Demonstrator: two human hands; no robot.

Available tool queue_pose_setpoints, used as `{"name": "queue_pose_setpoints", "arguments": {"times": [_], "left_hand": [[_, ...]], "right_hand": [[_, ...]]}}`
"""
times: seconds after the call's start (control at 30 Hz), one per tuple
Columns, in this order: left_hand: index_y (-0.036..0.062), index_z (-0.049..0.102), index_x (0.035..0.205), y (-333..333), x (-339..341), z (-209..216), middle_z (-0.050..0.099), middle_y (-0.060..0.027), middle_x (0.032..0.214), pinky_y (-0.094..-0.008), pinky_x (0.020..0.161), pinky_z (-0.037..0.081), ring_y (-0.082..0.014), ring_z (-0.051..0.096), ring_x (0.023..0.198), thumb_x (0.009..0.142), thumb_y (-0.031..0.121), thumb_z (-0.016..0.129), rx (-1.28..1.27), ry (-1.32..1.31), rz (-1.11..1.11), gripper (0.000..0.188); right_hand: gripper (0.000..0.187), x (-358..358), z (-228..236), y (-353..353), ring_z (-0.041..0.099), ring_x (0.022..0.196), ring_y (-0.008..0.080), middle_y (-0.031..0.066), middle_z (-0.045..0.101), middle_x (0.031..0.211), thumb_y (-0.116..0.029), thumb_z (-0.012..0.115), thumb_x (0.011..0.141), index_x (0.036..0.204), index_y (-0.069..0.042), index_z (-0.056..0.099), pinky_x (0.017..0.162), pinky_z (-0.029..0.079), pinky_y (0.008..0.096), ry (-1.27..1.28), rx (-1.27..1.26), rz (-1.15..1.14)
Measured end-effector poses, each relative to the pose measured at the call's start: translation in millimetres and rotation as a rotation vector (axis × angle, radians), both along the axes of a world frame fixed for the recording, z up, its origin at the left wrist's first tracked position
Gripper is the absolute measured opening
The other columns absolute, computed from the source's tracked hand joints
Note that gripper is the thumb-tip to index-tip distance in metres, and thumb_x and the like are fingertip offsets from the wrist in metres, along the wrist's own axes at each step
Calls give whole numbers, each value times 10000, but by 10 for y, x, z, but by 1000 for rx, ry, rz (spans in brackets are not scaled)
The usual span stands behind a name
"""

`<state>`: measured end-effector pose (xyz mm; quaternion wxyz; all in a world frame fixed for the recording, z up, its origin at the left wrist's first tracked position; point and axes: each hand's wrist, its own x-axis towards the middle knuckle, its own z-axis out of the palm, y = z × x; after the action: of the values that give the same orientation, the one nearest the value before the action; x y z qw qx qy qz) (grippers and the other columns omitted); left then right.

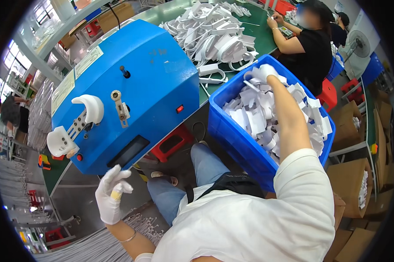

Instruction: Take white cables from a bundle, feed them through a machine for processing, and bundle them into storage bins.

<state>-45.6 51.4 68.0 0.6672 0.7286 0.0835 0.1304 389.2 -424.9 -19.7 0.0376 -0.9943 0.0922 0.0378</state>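
Note:
My left hand (111, 196), in a white glove with yellow tape on one finger, is raised below the front of a blue bench machine (162, 83). Its fingers are apart with nothing between them. On the machine's face sits a slotted metal arm (77, 125) with two curved white holders (92, 110). To the right, my gloved right hand (264, 72) reaches over the far part of a blue plastic bin (225, 131). White bundles that look like coiled cables in paper bands (249, 120) fill this bin. The right fingertips are among them, and whether they grip one is unclear.
More white coiled cables (218, 32) are heaped on the green tabletop (256, 22) behind the machine. A person in black (310, 43) works at the far right. Red stools (173, 142) stand under the table, and cardboard boxes (349, 185) line the right side.

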Motion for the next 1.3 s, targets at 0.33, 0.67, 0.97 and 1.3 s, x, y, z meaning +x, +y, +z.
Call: {"name": "queue_pose_setpoints", "arguments": {"times": [0.33,0.67,0.97,1.3], "left_hand": [[-24,630,947,-689,623,484,633,-163,1120,-300,836,488,-186,617,968,792,68,716,159,-177,-290,199],[-3,582,1033,-545,712,1009,624,-43,854,-212,688,487,-52,586,764,858,-24,585,151,-631,501,176],[-13,662,942,187,639,1193,651,-155,808,-271,662,492,-210,634,704,800,8,576,895,-445,846,168],[11,671,951,346,621,994,654,-101,798,-247,600,487,-139,627,656,864,132,623,738,-360,880,157]], "right_hand": [[246,-1496,2061,1201,592,643,62,-10,609,782,-209,603,872,1031,-24,620,547,473,199,-276,1241,596],[447,-2609,1922,2656,653,633,190,123,648,800,-359,583,898,1062,57,574,546,536,262,330,1630,973],[227,-2364,1953,3339,595,885,121,69,641,1006,-144,626,890,1059,6,604,841,464,256,-507,1209,1279],[336,-2289,1923,3485,579,978,136,83,628,1048,-208,622,904,1150,14,570,899,443,261,-103,1404,1152]]}}
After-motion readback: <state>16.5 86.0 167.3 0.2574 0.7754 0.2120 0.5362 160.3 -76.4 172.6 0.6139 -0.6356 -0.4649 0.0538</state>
